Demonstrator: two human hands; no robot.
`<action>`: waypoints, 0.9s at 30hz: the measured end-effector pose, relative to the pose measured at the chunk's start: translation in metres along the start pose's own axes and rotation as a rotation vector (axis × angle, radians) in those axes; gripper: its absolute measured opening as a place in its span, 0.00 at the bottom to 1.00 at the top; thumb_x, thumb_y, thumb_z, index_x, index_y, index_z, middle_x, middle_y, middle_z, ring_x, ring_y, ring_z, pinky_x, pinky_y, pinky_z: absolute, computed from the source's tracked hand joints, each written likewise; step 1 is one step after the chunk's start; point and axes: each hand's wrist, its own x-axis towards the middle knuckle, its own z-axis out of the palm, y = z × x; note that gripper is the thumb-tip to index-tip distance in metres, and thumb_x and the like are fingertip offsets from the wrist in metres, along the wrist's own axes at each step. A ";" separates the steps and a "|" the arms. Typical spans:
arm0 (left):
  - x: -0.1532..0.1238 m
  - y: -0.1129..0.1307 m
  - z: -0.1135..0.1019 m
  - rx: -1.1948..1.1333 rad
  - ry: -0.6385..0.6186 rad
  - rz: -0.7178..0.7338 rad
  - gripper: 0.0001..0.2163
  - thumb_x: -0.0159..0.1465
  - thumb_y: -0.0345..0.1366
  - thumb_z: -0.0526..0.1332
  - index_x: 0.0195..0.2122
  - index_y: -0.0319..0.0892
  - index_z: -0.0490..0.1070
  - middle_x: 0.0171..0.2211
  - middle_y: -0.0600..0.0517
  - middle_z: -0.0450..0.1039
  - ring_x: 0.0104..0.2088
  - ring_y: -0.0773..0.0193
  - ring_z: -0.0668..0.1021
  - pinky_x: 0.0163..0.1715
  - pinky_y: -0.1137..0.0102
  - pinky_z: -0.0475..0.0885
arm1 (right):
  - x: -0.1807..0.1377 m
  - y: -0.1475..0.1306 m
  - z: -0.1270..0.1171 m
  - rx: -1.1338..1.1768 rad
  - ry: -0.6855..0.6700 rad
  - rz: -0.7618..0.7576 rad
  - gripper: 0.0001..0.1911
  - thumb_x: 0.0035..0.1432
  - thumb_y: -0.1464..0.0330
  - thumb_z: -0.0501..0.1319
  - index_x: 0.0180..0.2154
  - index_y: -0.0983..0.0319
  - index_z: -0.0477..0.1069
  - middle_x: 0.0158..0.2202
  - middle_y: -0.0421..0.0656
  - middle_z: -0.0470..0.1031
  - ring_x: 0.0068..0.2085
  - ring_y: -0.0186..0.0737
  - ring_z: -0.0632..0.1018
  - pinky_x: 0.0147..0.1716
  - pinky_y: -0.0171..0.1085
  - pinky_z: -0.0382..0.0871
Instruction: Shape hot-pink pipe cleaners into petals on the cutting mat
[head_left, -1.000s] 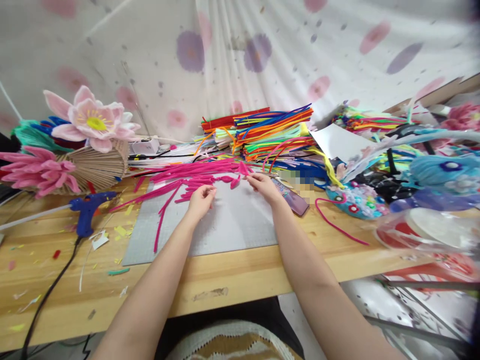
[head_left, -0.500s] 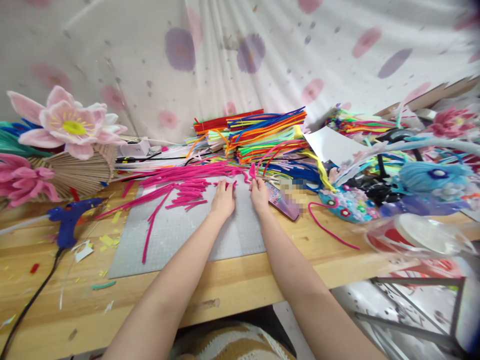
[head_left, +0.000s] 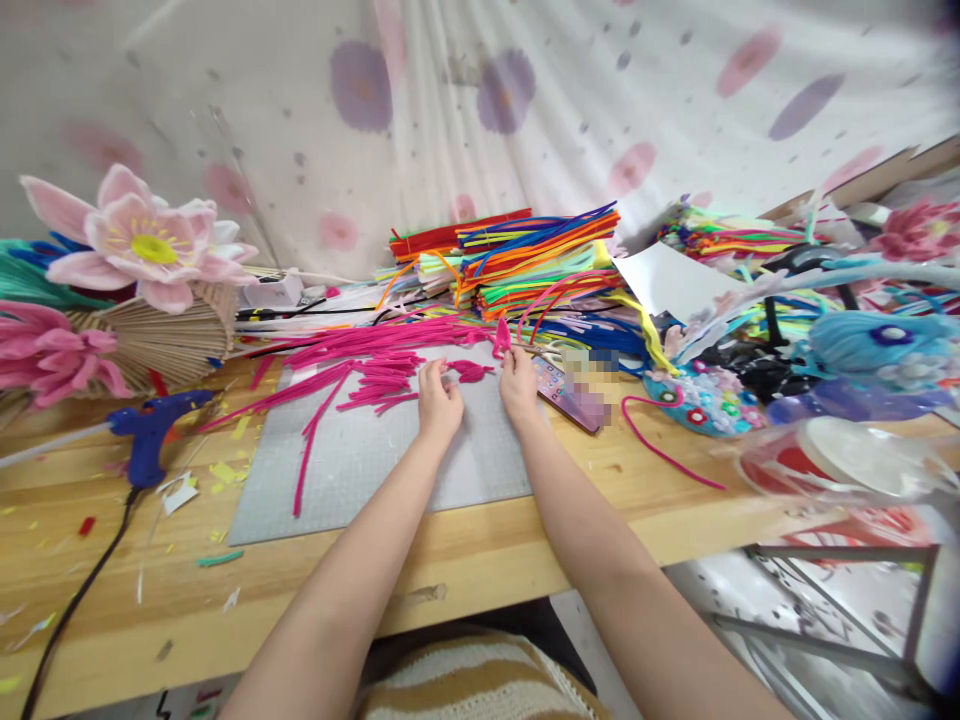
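Observation:
My right hand [head_left: 519,388] pinches a small magenta chenille-stem loop [head_left: 502,338], shaped like a petal, which stands up above the fingertips. My left hand [head_left: 440,402] hovers over the mat with thumb and fingers curved and apart; nothing shows in it. Just right of its fingertips, a bundled magenta chenille piece [head_left: 472,371] lies on the grey cutting mat [head_left: 360,480]. On the left hand's other side is a pile of short cut magenta chenille stems [head_left: 384,380]. Long magenta chenille stems [head_left: 360,343] lie behind them.
A phone [head_left: 570,395] lies beside my right hand. The blue glue gun [head_left: 154,430] sits at left, below a pink chenille flower [head_left: 150,240]. Bundles of coloured stems [head_left: 540,260] are stacked at the back. A plastic tub [head_left: 832,460] stands near the right edge.
My left hand has drawn left and slightly toward me, off the bundled magenta piece, which now shows on the mat. The right hand still holds the petal loop. The view has shifted slightly.

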 end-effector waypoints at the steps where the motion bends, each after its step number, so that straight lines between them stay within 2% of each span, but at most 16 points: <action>1: -0.001 0.000 -0.001 -0.005 0.006 -0.010 0.20 0.51 0.21 0.52 0.46 0.41 0.62 0.46 0.42 0.63 0.43 0.60 0.72 0.39 0.65 0.72 | -0.001 -0.001 0.000 -0.025 0.034 0.002 0.17 0.59 0.67 0.45 0.42 0.65 0.68 0.42 0.52 0.70 0.44 0.43 0.69 0.43 0.39 0.60; 3: -0.003 0.001 -0.004 -0.011 0.010 -0.029 0.19 0.51 0.21 0.52 0.44 0.42 0.63 0.44 0.43 0.63 0.42 0.61 0.72 0.39 0.65 0.72 | -0.003 -0.004 -0.001 -0.085 0.049 0.031 0.16 0.59 0.66 0.46 0.43 0.63 0.68 0.45 0.53 0.68 0.46 0.45 0.68 0.44 0.41 0.60; 7: -0.007 0.002 -0.010 -0.041 0.011 -0.070 0.18 0.50 0.21 0.52 0.41 0.42 0.64 0.42 0.45 0.64 0.41 0.61 0.72 0.35 0.67 0.73 | -0.006 -0.009 0.001 -0.137 -0.095 0.064 0.16 0.60 0.66 0.47 0.43 0.61 0.69 0.40 0.50 0.72 0.41 0.46 0.71 0.42 0.43 0.61; 9: -0.010 0.002 -0.013 -0.073 0.023 -0.098 0.17 0.50 0.21 0.52 0.41 0.42 0.64 0.42 0.45 0.63 0.40 0.62 0.72 0.33 0.68 0.73 | -0.007 -0.010 0.003 -0.122 -0.099 0.022 0.16 0.60 0.66 0.46 0.43 0.61 0.69 0.40 0.50 0.72 0.41 0.45 0.71 0.41 0.42 0.62; 15: -0.019 0.000 -0.027 -0.137 0.063 -0.128 0.17 0.49 0.20 0.53 0.39 0.42 0.66 0.42 0.47 0.61 0.38 0.66 0.72 0.27 0.73 0.73 | -0.005 -0.003 0.008 -0.139 -0.070 -0.134 0.15 0.58 0.69 0.50 0.43 0.64 0.69 0.47 0.51 0.70 0.49 0.44 0.69 0.47 0.42 0.61; 18: -0.027 -0.003 -0.043 -0.134 0.092 -0.126 0.16 0.50 0.21 0.53 0.39 0.42 0.66 0.42 0.47 0.61 0.38 0.66 0.72 0.27 0.74 0.74 | -0.004 0.000 0.008 -0.117 0.005 -0.153 0.17 0.55 0.72 0.51 0.46 0.66 0.67 0.48 0.54 0.68 0.50 0.45 0.68 0.47 0.42 0.62; 22: -0.033 -0.007 -0.073 -0.084 0.139 -0.086 0.16 0.52 0.22 0.52 0.40 0.43 0.67 0.43 0.47 0.62 0.38 0.66 0.72 0.27 0.74 0.74 | -0.005 0.003 0.007 -0.041 0.133 -0.198 0.19 0.52 0.76 0.48 0.45 0.65 0.65 0.44 0.53 0.66 0.47 0.42 0.69 0.45 0.40 0.64; 27: -0.028 -0.013 -0.116 0.114 0.206 -0.021 0.15 0.52 0.23 0.54 0.40 0.42 0.67 0.41 0.47 0.63 0.36 0.66 0.72 0.27 0.74 0.71 | -0.009 0.001 0.008 -0.032 0.157 -0.234 0.15 0.52 0.75 0.48 0.41 0.63 0.66 0.41 0.51 0.66 0.43 0.42 0.70 0.42 0.41 0.65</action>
